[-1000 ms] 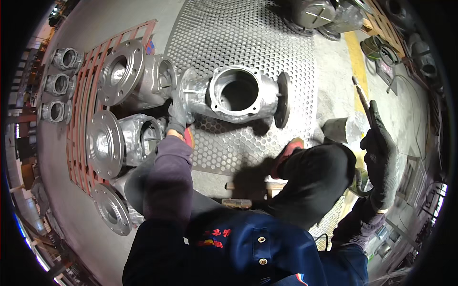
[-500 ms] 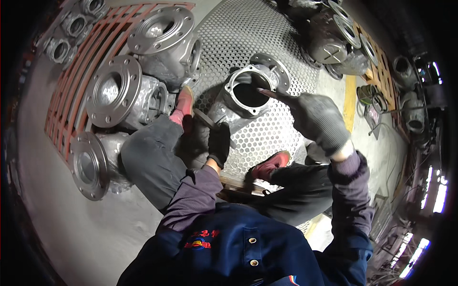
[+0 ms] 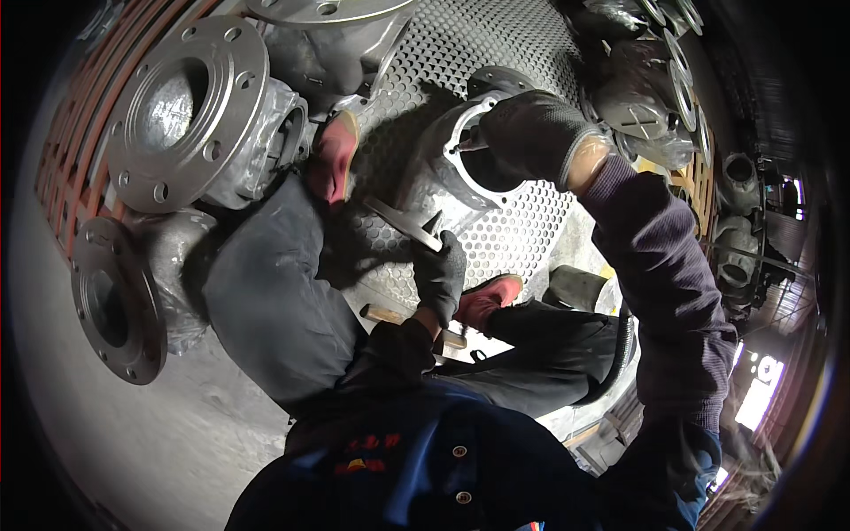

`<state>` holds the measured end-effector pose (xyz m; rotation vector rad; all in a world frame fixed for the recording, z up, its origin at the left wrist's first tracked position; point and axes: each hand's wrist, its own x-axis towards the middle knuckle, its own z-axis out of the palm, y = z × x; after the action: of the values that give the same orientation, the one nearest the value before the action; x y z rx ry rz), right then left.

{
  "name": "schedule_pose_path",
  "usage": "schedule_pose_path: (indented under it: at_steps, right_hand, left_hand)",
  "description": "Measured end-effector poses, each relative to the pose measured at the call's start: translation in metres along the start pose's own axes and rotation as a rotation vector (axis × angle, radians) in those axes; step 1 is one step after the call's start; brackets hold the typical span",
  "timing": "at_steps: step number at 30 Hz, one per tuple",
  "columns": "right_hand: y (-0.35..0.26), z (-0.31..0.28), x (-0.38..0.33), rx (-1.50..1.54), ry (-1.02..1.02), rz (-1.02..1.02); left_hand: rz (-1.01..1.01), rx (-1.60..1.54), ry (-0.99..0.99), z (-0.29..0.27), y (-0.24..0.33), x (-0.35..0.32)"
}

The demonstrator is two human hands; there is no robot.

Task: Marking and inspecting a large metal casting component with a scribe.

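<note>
A grey cast-metal valve body (image 3: 429, 181) stands between my feet, its round bolt-holed mouth facing up. My gloved left hand (image 3: 440, 276) is closed on the edge of its near side flange (image 3: 403, 221). Over the mouth lies my gloved right hand (image 3: 531, 133), its fingers curled down at the opening and mostly hidden by the back of the glove. What it holds is out of sight now; a thin reddish-brown tool showed in it earlier. Another round flange (image 3: 500, 81) of the casting sticks out at the far side.
Large flanged castings stand at the left (image 3: 190, 115), (image 3: 115, 301), by a red slatted rack (image 3: 66, 150). More castings (image 3: 642, 102) are at the far right. Perforated metal flooring (image 3: 496, 40) lies beneath. A wooden piece (image 3: 382, 314) and a grey cylindrical part (image 3: 575, 288) lie near my feet.
My right hand has moved left and forward, onto the casting's mouth, covering the tool. My left hand stays at the flange. The view has shifted closer.
</note>
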<state>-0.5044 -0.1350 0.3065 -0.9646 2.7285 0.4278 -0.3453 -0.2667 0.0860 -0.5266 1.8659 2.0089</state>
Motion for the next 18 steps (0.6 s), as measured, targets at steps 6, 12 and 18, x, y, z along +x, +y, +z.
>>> schedule_pose_path:
  at_steps: [6,12,18]
  right_hand:
    - [0.004,-0.004,0.021,0.067,-0.126,-0.031]
    - [0.008,-0.003,0.025,0.072,-0.165,-0.030]
    - [0.007,-0.002,0.024,0.068,-0.238,0.015]
  left_hand:
    - [-0.186,0.093,-0.033,-0.001,-0.004,0.005]
    - [-0.227,0.166,-0.032,0.005,-0.040,0.010]
    - [-0.183,0.175,0.045,0.005,0.000,-0.004]
